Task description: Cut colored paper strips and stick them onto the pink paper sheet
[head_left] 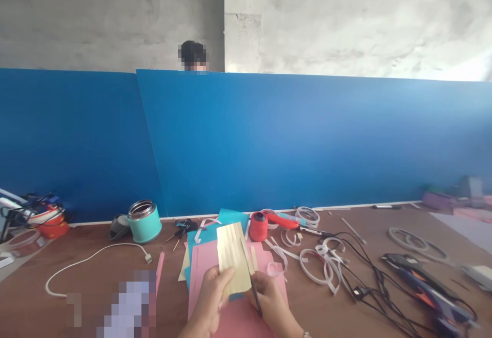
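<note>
My left hand (213, 297) is closed on the lower left edge of a pale yellow paper (233, 258), its thumb on top. At the paper's right edge my right hand (269, 297) holds scissors (255, 293), their blades pointing up along the paper. A narrow yellow strip stands just right of the blades. Under both hands lie pink sheets (200, 261) and blue sheets (233, 217) on the brown table.
Behind the paper stands a red thread spool (258, 226). White strips and black cables (378, 276) lie at right, near a glue gun (426, 297). At left are a turquoise container (144, 222) and white cable (77, 266). A person's head (193, 57) shows above the blue partition (288, 143).
</note>
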Motion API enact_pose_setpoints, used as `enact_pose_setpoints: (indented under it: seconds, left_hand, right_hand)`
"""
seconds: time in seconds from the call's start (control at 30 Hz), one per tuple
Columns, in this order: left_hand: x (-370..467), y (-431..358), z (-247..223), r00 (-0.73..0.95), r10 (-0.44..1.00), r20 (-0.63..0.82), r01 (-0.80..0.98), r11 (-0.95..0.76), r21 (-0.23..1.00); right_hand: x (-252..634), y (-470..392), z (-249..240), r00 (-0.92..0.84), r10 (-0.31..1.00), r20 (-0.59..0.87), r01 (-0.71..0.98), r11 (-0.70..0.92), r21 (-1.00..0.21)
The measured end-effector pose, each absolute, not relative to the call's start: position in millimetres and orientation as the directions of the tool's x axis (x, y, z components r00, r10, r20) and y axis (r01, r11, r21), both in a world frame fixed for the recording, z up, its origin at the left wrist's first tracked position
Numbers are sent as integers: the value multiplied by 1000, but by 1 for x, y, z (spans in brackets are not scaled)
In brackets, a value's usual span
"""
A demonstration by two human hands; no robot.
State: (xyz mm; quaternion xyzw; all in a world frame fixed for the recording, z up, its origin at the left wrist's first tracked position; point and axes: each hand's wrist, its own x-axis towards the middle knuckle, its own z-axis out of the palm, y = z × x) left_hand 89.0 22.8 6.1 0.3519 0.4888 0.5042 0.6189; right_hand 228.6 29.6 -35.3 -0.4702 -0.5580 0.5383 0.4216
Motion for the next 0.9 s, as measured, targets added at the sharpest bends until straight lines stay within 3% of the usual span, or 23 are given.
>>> enact_pose_setpoints:
  seconds: [0.53, 0.7, 0.9]
  left_hand:
    - [87, 19, 19, -38, 966, -256, -198, 244, 949]
    - [80, 24, 17, -16, 987, -160, -169, 155, 973]
    - [76, 32, 2, -53, 995, -86, -15, 85, 996]
  right_hand:
    - [228, 28, -30, -201, 975, -91, 68, -79, -995]
    - [229, 29, -35, -183, 976, -117, 94, -102, -990]
    - [230, 31, -38, -205, 971, -124, 108, -104, -989]
